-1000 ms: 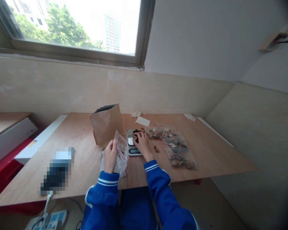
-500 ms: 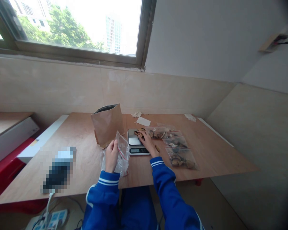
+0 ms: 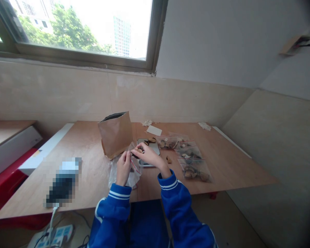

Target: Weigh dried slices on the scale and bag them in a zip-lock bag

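While the left hand point(image 3: 123, 168) pinches a clear bag point(image 3: 134, 178), the right hand point(image 3: 151, 156) brings dried pieces point(image 3: 139, 151) to its mouth

Two hands, both blue-sleeved, nearly meeting at the bag. Left: thumb and fingers closed on the rim of the one clear bag, red line near its top. Right: fingers curled and nearly closed around dark-and-tan dried pieces; number uncertain, fingers in the way.

One scale point(image 3: 155, 147), partly under the right hand. At least two dried slices point(image 3: 152, 140) on its plate. Display mostly covered; reading not legible. One loose piece point(image 3: 168, 159) on the table point(image 3: 222, 165), right of the scale.

Filled zip bags point(image 3: 196, 172): three distinct, overlapping, to the right of the scale. Clear plastic behind them may be a fourth; cannot tell. Pieces inside overlap too much to count.

One brown paper bag point(image 3: 115, 134), upright, open at the top, left of the scale; inside too dark to read, contents hidden. One white card point(image 3: 154, 130) behind the scale. Two crumpled white scraps point(image 3: 204, 126) near the far edge, material unclear.

One dark device point(image 3: 60, 186) at the left, pixelated, details lost; white cable point(image 3: 51, 220) running off the near edge. Power strip point(image 3: 59, 237) below, cut off by the frame.
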`<state>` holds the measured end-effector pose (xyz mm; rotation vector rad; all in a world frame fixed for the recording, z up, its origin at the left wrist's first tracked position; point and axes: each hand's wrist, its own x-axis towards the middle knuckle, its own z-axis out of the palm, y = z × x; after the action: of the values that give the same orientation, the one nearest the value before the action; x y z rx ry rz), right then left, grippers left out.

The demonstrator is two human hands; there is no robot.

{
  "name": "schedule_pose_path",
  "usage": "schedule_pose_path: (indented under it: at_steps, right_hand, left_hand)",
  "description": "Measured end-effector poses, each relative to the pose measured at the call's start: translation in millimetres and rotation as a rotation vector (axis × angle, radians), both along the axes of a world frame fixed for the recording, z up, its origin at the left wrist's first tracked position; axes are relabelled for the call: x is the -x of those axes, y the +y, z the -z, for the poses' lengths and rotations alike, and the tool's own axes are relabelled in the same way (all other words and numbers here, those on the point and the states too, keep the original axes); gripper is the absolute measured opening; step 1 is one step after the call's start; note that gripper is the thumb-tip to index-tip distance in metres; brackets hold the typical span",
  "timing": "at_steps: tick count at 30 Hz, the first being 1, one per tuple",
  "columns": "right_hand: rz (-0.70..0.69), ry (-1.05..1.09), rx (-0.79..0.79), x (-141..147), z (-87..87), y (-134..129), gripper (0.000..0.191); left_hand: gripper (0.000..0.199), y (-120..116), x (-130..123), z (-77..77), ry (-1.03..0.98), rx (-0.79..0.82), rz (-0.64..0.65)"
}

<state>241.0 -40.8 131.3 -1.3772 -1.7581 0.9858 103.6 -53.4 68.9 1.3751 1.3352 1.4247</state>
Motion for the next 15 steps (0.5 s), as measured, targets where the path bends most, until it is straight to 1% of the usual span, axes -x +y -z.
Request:
schedule_pose_path:
  at_steps: [2, 5, 7, 9, 12, 15]
  right_hand:
    - [0.007, -0.169, -0.040, 0.3, -3.8, -4.0, 0.029]
    - [-0.085, -0.307, -0.062, 0.3, -6.9, -6.4, 0.034]
    - [-0.155, -0.357, -0.100, -0.1, -8.0, -6.4, 0.034]
    - [-0.185, -0.396, -0.124, -1.0, -8.5, -6.7, 0.030]
    - [-0.218, -0.441, -0.106, -2.5, -8.7, -9.3, 0.020]
    - [-0.345, -0.429, -0.078, -4.2, -8.6, -12.9, 0.009]
  left_hand:
    - [0.031, -1.1, 1.0, -0.7, -0.008, -0.001, 0.008]
    - [0.031, -2.8, 3.0, -2.3, -0.023, -0.008, 0.007]
    - [0.032, -3.8, 4.1, -3.5, -0.022, -0.012, -0.013]
    - [0.034, -4.6, 4.9, -4.4, -0.014, -0.018, -0.036]
    - [0.035, -5.5, 5.1, -5.0, -0.014, -0.030, -0.038]
    - [0.034, -6.0, 4.5, -4.7, -0.026, -0.042, -0.022]
